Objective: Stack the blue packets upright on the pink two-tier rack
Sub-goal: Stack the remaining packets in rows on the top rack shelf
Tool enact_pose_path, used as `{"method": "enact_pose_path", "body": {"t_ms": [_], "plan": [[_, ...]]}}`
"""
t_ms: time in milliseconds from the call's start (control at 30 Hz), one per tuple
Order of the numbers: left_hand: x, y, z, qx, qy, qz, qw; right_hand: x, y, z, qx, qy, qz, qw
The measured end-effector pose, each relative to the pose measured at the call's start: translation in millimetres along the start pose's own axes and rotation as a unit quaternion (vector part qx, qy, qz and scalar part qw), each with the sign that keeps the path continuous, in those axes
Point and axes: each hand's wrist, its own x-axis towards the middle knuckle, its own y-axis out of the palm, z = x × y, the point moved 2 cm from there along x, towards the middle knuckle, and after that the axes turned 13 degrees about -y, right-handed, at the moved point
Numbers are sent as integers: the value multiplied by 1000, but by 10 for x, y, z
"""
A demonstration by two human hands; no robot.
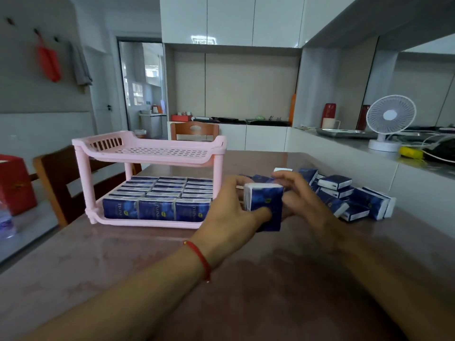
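Fingers of both hands, left (230, 212) and right (299, 195), clamp a bundle of blue packets (264, 205) over the tabletop (234, 279), between rack (150, 153) and loose pile (344, 195). Risk: uneven squeeze lets inner packets slip, or the bundle clips the top tier's rim.

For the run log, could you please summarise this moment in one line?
left hand, right hand: holding blue packets | pink rack: lower tier full, top empty

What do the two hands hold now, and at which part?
A small bunch of blue packets: the left hand grips its lower front with the thumb, the right hand its right side.
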Motion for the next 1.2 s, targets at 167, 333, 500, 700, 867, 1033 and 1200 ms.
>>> {"method": "enact_pose_path", "body": {"t_ms": [167,333,500,700,867,1033,1200], "plan": [[-302,-530,-548,48,91,7,995,2,100,-43,-59,40,22,997],[245,-1258,-975,74,110,-67,989,24,308,-70,-170,42,102,979],[915,-1460,-927,108,9,-58,992,48,390,-77,-227,35,121,966],[1439,-1382,-721,153,-64,9,986,85,376,-125,-237,38,107,965],[1663,-1376,-682,163,-61,28,984,107,370,-193,-228,51,116,965],[1696,-1435,-633,159,-77,61,982,108,372,-201,-215,55,116,968],[1699,-1431,-635,174,-84,81,978,107,365,-203,-213,60,112,969]]}}
